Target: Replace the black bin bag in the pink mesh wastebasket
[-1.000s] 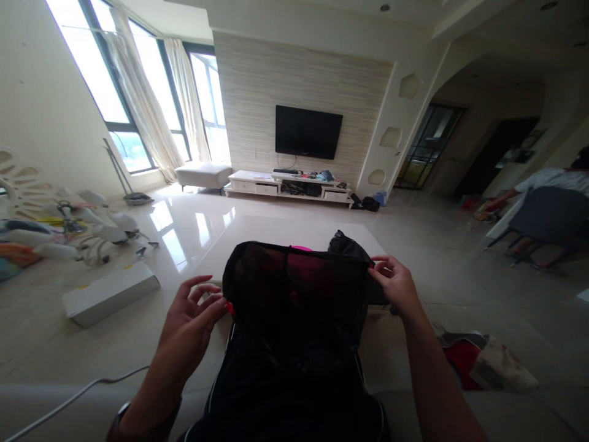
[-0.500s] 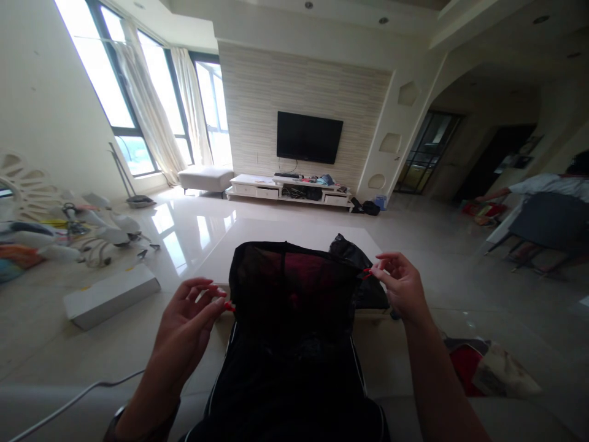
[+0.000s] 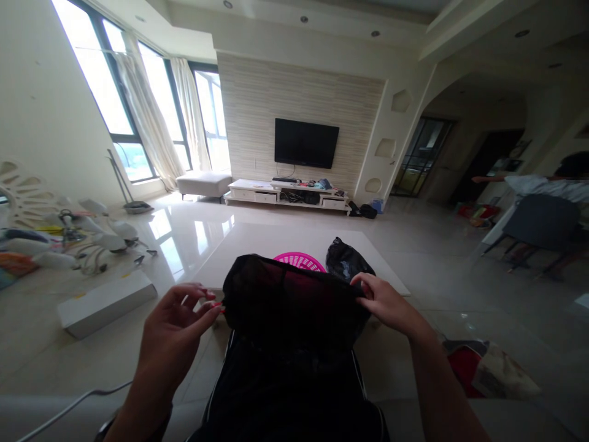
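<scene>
A black mesh bag hangs spread out in front of me, held up by both top corners. My left hand pinches its left corner at a small red tab, fingers partly curled. My right hand grips the right top corner, fingers closed over the edge. Through and above the mesh a pink plastic basket shows on the low white table. A crumpled black plastic bag sits beside the basket, just beyond my right hand.
A white flat box lies on the floor at left, near white fan parts. A red and beige bag lies at right. Another person stands by a grey chair far right. A TV hangs ahead.
The mesh bag has come lower and my hands with it, uncovering the pink basket behind. My right hand has closed over the bag's right corner. The person at right raised an arm.
</scene>
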Available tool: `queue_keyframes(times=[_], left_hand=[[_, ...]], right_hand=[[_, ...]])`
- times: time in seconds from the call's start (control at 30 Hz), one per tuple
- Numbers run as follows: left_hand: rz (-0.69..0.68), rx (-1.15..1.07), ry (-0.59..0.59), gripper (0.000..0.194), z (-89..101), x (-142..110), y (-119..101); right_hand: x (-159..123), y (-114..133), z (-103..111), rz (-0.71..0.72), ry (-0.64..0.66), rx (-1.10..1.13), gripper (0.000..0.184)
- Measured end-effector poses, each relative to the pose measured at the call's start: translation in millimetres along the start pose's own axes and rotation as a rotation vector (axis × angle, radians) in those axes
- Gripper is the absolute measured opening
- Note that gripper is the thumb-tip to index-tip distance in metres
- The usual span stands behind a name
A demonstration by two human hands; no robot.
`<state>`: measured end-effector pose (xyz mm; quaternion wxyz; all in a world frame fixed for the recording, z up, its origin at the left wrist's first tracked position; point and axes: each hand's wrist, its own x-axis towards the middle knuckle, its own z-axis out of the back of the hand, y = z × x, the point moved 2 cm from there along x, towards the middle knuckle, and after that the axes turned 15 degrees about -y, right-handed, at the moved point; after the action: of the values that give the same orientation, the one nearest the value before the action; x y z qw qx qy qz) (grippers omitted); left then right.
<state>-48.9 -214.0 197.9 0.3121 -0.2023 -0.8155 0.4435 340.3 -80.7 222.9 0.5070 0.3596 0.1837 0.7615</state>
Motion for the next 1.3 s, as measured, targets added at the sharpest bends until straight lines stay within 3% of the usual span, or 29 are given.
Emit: queue_keyframes(times=[0.17, 0.33, 0.43, 0.6, 0.67, 0.83, 0.97, 1.17, 1.3], left_hand=[[-0.043, 0.003, -0.047, 0.035, 8.8, 9.1, -2.0], [-0.109, -0.005, -0.061, 0.033, 3.7, 19.3, -12.2], [-0.118, -0.026, -0.066, 0.033, -8.3, 27.2, -20.2], [-0.071, -0.078, 0.014, 0.033, -48.1, 45.5, -28.9], [-0.079, -0.084, 0.068, 0.033, -69.1, 54.1, -31.3], [-0.095, -0.061, 0.192, 0.032, -118.3, 70.2, -35.2], [-0.127, -0.043, 0.261, 0.027, -143.8, 70.6, -38.2], [-0.147, -0.050, 0.287, 0.024, -156.3, 67.0, -42.8], [-0.128, -0.048, 0.287, 0.024, -155.6, 66.9, -43.1]], right_hand=[[-4.7, -41.0, 8.3, -0.191, 0.169, -0.293, 0.028], [-4.6, -51.4, 31.7, -0.291, 0.216, -0.259, 0.018], [6.9, -34.6, 43.0, -0.175, 0.169, -0.093, 0.020], [52.5, -9.0, 35.6, -0.039, -0.311, 0.205, 0.036], [73.9, -0.1, 23.5, -0.066, -0.377, 0.377, 0.040], [109.9, 41.7, 2.3, -0.144, -0.283, 0.906, 0.047], [115.4, 84.3, -2.0, -0.037, -0.210, 1.212, 0.062], [115.9, 123.9, -1.8, -0.138, -0.036, 1.161, 0.076], [113.0, 136.5, 9.4, -0.153, 0.002, 1.185, 0.079]])
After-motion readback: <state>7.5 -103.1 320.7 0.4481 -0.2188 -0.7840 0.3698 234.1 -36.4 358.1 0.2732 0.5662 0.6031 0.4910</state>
